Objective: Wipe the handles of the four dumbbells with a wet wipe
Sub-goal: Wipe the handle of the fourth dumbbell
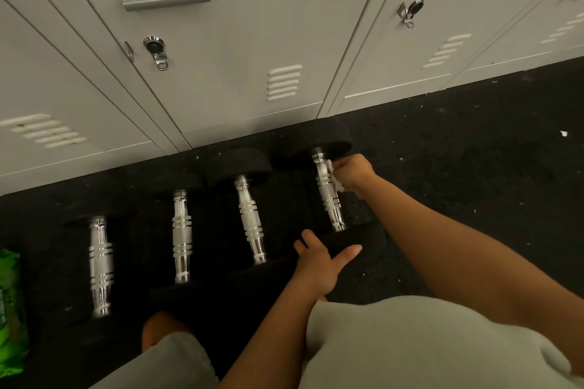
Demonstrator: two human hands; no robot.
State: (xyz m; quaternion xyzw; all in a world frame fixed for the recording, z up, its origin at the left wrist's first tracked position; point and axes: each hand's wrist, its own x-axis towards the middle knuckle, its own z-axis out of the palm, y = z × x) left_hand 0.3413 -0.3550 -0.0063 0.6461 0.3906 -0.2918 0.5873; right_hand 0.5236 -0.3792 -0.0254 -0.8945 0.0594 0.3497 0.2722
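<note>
Four dumbbells (pixel 252 215) lie in a row on the black floor (pixel 474 151) before grey lockers (pixel 237 41). Left hand (pixel 319 259) rests open on the rightmost one's near weight — right hand (pixel 352 174) pinches a wet wipe (pixel 335 181) against its handle (pixel 328 193).

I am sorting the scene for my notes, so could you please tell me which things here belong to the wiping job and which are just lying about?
Part of the job:
- four black-ended dumbbells with chrome handles
- white wet wipe, held in the right hand
- left hand, steadying the rightmost dumbbell
- green wipe packet

Just lying about:
- grey metal lockers
- black speckled floor
</note>
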